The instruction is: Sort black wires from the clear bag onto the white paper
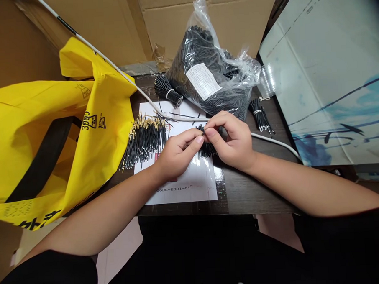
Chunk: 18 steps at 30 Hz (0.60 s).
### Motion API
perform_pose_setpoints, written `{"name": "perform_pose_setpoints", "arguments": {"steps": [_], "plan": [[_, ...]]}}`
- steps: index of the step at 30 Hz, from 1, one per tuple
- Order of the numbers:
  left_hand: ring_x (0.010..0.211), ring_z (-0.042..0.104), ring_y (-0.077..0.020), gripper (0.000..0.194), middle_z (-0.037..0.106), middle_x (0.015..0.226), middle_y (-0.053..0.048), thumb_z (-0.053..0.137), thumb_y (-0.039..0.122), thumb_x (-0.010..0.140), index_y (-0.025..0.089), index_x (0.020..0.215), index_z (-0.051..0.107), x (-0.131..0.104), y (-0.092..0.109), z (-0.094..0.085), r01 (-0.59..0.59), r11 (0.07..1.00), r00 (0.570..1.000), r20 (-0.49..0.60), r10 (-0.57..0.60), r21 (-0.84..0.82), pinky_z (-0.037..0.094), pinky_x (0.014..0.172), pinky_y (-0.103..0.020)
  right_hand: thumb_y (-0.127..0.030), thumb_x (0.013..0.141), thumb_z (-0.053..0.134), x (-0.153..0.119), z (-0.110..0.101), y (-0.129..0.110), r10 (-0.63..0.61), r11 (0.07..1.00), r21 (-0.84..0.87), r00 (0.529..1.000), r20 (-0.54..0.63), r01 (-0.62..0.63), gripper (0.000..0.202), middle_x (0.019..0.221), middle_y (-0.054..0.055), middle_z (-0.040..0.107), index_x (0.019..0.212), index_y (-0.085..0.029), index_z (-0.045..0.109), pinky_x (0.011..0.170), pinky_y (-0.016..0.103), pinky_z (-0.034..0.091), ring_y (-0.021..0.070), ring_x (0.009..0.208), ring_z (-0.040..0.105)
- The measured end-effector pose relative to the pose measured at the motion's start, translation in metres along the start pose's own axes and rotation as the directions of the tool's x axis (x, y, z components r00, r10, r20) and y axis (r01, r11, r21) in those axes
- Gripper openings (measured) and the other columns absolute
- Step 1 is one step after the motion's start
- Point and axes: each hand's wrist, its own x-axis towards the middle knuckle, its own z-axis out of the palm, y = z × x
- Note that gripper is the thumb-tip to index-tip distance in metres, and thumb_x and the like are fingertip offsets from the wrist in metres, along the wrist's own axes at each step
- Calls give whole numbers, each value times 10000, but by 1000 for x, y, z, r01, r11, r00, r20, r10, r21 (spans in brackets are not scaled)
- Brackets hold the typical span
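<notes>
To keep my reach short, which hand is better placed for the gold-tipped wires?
Probably the left hand: it sits close beside the gold-tipped wires, while the right hand is farther off, on the left hand's other side.

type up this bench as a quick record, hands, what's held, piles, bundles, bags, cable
hands: left hand and right hand, fingers together above the printed sheet
held: thin dark piece, pinched between them, mostly hidden
piles: gold-tipped wires left of the hands; second wire pile partly hidden by them
bags: clear bag of black pieces beyond the hands; yellow bag at left
bundles: left bundle and right bundle, both tied
cable: white cable crossing the table
</notes>
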Motion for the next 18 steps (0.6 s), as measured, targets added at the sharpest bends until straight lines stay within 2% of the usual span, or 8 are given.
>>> {"name": "perform_pose_setpoints", "arguments": {"steps": [5, 10, 15, 18], "plan": [[762, 515, -145, 294, 581, 796, -15, 499, 426, 1014, 182, 916, 630, -1, -3, 0, 19, 998, 999, -45, -16, 67, 430, 717, -264, -224, 945, 641, 2, 0, 0, -68, 993, -101, 998, 1, 68, 36, 854, 19, 710, 916, -221, 662, 775, 352, 514, 161, 799, 640], [538, 309, -104, 303, 371, 604, 53, 525, 461, 1005, 203, 847, 537, -4, -4, 1, 98, 993, 991, -86, -103, -67, 261, 524, -248, -221, 937, 653, 0, 1, 1, -106, 974, -199, 994, 15, 107, 51, 859, 25, 725, 935, -224, 703, 783, 362, 512, 168, 807, 656], [501, 298, -89, 319, 382, 575, 60, 577, 459, 982, 200, 807, 513, -2, -2, 2, 124, 984, 986, -91, -136, -128, 222, 482, -246, -216, 919, 670, -2, -2, 5, -178, 927, -325, 982, 61, 188, 130, 939, 39, 740, 1033, -244, 724, 787, 377, 506, 187, 852, 651], [537, 400, -88, 328, 491, 601, 32, 625, 444, 957, 182, 773, 553, 1, 1, 2, 108, 987, 986, -112, -121, -118, 309, 510, -230, -213, 910, 669, -2, -4, 7, -219, 893, -385, 972, 83, 234, 177, 970, 43, 748, 1075, -246, 726, 790, 388, 500, 200, 877, 648]]}}
